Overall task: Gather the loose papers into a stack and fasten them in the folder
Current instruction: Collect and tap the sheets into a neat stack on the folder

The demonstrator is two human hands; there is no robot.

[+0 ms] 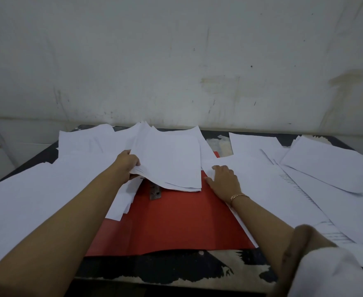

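In the head view, our left hand [129, 166] grips a bundle of papers [172, 161] by its left edge, fingers curled round it. That side of the bundle is raised, and the far side sags onto the red folder [169, 221]. Our right hand [223, 181] lies flat with straight fingers, pressing on a loose sheet [253, 168] just right of the bundle; it holds nothing. The folder lies open beneath and between both hands and reaches back toward us under the forearms. Its metal fastener [155, 192] shows just nearer us than the left hand, below the bundle's near edge.

The next move, we judge, turns on the sheet under the right hand. Its long edge runs from the fingertips back toward us along the folder's right side, and its left edge lies just beside the bundle. So the right hand is the nearer one, and a slide leftward would bring the sheet across. Beyond the right hand, more sheets [326, 166] lie skewed on the diagonal. Others [37, 189] spread out to the left of the left arm. Nothing is fastened yet.
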